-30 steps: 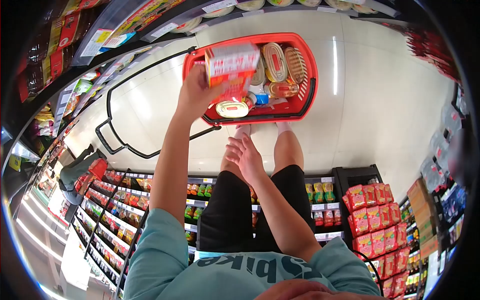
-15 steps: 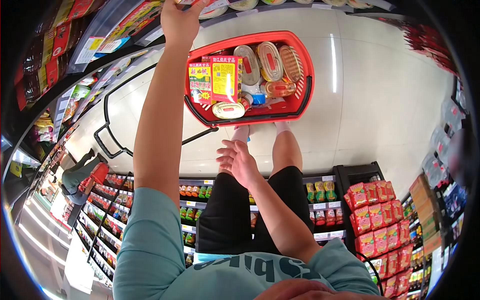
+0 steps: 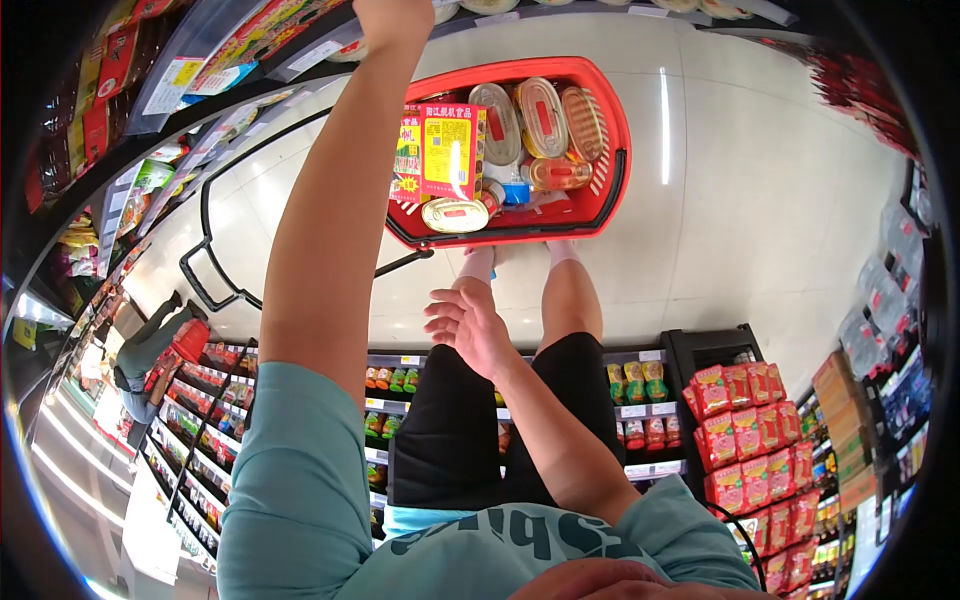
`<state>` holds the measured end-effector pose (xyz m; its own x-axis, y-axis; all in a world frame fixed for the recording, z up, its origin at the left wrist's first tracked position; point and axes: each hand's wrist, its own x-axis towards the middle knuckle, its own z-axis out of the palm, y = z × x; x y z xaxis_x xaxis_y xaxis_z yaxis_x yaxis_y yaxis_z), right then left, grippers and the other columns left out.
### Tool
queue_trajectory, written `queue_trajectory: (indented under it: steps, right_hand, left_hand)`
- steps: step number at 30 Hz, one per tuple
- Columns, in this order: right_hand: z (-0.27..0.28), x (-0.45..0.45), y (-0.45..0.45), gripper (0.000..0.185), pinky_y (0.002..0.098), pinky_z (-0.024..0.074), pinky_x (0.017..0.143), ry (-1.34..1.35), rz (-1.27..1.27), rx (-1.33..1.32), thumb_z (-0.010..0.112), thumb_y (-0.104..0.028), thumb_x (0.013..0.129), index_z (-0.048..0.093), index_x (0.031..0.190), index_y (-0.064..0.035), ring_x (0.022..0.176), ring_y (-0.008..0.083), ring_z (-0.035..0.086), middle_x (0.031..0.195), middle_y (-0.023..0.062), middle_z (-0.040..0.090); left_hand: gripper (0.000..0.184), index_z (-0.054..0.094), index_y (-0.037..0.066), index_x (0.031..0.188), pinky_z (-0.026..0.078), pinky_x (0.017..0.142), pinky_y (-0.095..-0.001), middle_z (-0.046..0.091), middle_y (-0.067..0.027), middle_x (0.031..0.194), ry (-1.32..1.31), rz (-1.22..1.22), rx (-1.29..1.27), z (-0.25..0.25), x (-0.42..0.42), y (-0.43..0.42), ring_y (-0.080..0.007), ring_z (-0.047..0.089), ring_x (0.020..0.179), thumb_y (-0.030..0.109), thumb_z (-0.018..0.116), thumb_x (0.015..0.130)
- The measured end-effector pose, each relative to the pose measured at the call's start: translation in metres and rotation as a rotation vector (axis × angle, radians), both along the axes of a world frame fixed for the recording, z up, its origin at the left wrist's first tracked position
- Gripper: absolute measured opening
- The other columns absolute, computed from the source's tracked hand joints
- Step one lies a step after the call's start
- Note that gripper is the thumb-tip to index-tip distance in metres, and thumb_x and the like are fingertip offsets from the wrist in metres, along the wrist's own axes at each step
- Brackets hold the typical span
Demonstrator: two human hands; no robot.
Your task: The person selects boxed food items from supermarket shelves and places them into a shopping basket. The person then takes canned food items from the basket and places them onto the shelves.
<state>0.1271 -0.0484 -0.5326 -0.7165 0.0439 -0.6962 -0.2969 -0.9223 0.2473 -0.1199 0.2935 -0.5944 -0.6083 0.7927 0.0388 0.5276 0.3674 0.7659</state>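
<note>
Left hand (image 3: 395, 18): extended past the far edge of the basket (image 3: 612, 190) to the shelf (image 3: 310, 62); cut off by the top of the view. Its fingers are not shown, so pinch or spread cannot be told, nor can any held item.

Right hand (image 3: 468, 328): held palm up over the left leg (image 3: 476, 268), fingers loosely spread and slightly curled. Nothing is held in it.

Basket: red, placed on the floor (image 3: 700, 150) just in front of the feet. Its left end is partly covered by the left forearm. Two red-and-yellow boxes (image 3: 452, 150) are stood side by side at that end. Two oval tins (image 3: 543, 118) are leaned near the far edge, with a ridged tin (image 3: 581, 122) beside them toward the far right corner. A copper tin (image 3: 557, 174) is seen below these. A gold tin (image 3: 455, 215) is set by the near left corner. A blue cap (image 3: 516, 194) is noted mid-basket.

Surroundings: red packets (image 3: 745, 430) are stacked on a rack at right; another person (image 3: 150, 350) is seen far left.
</note>
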Motion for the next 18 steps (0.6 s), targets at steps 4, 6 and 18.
queue_trajectory:
  steps: [4,6,18]
  right_hand:
    - [-0.005,-0.001,-0.009,0.054,0.0359,0.0475,0.088,0.016,0.017,0.007,0.047,-0.052,0.101,0.054,0.129,-0.0061,0.1,0.0208,0.063,0.113,0.008,0.064]
    - [-0.006,0.0,-0.012,0.053,0.036,0.0476,0.088,0.015,0.017,0.007,0.047,-0.051,0.101,0.054,0.129,-0.006,0.1,0.0208,0.062,0.113,0.0082,0.064]
    - [-0.029,0.009,0.013,0.04,0.0397,0.0531,0.089,-0.411,0.159,0.091,0.058,-0.031,0.099,0.056,0.128,-0.003,0.103,0.0244,0.065,0.117,0.0113,0.065]
  left_hand:
    - [0.037,0.058,-0.002,0.118,0.055,0.078,-0.0362,0.074,-0.0143,0.099,-0.025,-0.097,-0.114,-0.013,0.011,0.0,-0.0275,0.072,0.085,0.012,0.072,0.086]
    - [0.039,0.057,-0.001,0.121,0.055,0.078,-0.0366,0.074,-0.015,0.099,0.287,-0.276,-0.384,-0.033,0.002,-0.012,-0.0285,0.072,0.086,0.012,0.07,0.087]
    - [0.106,0.03,-0.006,0.147,0.039,0.11,-0.0496,0.036,-0.0324,0.144,0.046,-0.047,-0.839,-0.062,0.014,-0.266,-0.0465,0.041,0.134,0.062,0.073,0.079]
